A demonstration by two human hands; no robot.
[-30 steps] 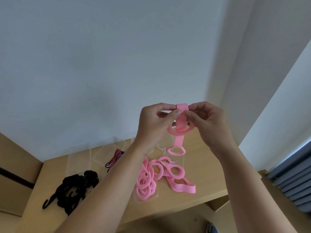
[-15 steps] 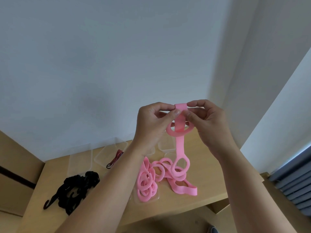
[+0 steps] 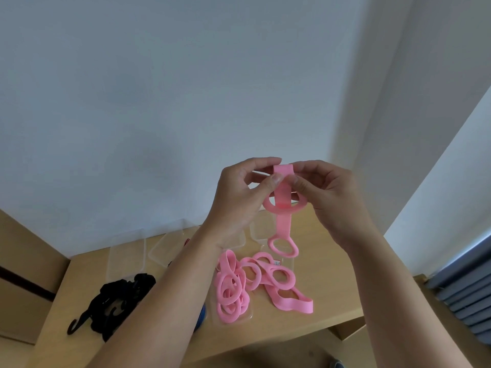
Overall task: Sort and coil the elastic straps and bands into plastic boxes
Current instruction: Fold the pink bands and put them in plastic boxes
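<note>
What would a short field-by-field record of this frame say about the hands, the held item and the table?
left hand: pinches the top fold of the pink strap
right hand: pinches the same fold from the other side
pink strap: lifted, hangs down, looped end above the table
pink bands: loose pile on the table below the hands
black hooked straps: heap at the table's left
clear boxes: at the table's back

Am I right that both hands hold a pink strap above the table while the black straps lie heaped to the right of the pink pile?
Not quite: the head view shows the black straps left of the pink pile, not right. The rest holds.
</note>
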